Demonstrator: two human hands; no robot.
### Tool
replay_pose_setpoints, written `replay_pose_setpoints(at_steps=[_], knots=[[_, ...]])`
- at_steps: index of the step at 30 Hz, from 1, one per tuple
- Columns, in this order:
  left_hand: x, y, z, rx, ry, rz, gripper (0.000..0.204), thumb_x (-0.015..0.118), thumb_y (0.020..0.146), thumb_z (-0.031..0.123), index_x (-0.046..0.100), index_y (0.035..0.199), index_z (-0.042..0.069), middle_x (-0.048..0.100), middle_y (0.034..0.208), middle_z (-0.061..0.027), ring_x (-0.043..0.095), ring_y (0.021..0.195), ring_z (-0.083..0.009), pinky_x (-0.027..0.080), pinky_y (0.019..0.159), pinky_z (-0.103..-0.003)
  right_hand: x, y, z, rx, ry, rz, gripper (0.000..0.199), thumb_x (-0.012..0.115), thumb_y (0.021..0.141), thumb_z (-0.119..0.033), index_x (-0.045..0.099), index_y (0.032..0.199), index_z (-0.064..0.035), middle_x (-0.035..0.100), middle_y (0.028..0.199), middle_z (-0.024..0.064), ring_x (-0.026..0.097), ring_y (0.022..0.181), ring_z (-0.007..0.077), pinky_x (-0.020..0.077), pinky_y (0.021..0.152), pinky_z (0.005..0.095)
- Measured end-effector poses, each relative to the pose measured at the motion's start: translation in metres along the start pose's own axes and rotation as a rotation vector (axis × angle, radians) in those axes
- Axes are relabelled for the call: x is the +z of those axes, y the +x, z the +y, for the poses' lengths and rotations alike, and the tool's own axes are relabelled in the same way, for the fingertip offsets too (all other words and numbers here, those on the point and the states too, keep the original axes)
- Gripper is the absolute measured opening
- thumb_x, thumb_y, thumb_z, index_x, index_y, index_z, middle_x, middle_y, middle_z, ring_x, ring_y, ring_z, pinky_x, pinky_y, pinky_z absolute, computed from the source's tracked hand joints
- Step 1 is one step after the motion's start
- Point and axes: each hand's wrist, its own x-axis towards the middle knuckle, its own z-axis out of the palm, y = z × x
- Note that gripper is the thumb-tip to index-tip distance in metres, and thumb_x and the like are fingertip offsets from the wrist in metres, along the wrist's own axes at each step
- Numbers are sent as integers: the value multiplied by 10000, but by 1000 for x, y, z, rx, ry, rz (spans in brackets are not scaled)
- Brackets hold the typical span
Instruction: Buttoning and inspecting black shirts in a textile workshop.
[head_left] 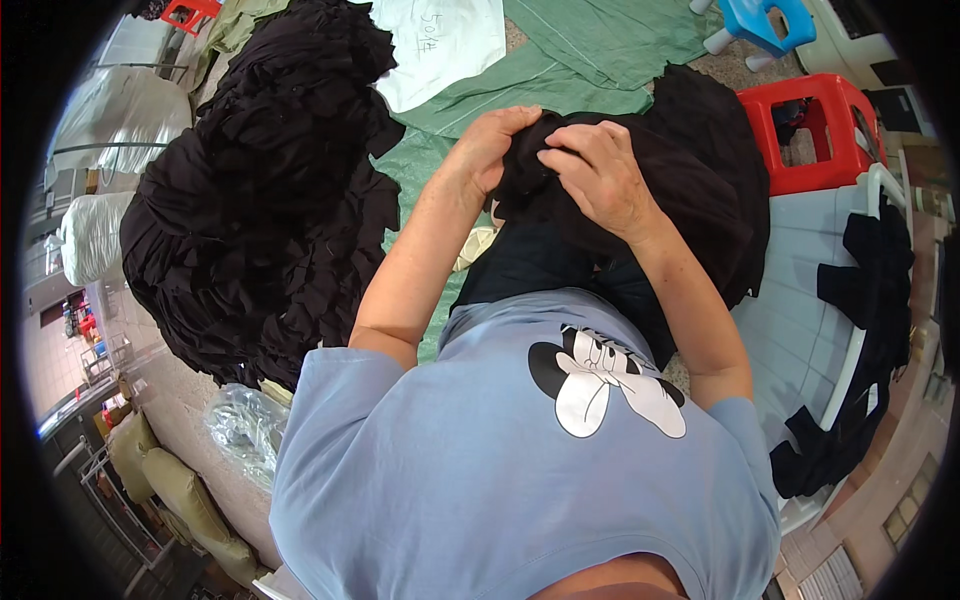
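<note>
Gripping a black cloth [690, 190] over the lap, both hands work close together: the left hand [492, 145] is curled with fingers closed into a bunched fold, and the right hand [600, 175] pinches the same fold just beside it. A big pile [270, 200] of black pieces lies to the left on a green sheet [570, 70]. A red stool [815, 130] stands right.
</note>
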Motion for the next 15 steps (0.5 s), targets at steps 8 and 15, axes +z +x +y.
replay_pose_setpoints(at_steps=[8,15], knots=[[22,-23,1,289,398,32,92,648,979,135,644,968,43,644,885,37,573,809,-34,451,721,-194,-12,2,-20,179,319,32,204,707,775,7,671,960,-71,626,868,68,638,782,241,508,728,361],[42,-61,13,339,636,-27,170,682,956,164,699,957,-5,637,847,46,527,793,-46,444,720,-223,-24,8,-22,241,257,163,277,719,747,65,658,995,-43,651,892,88,661,739,265,533,626,340]])
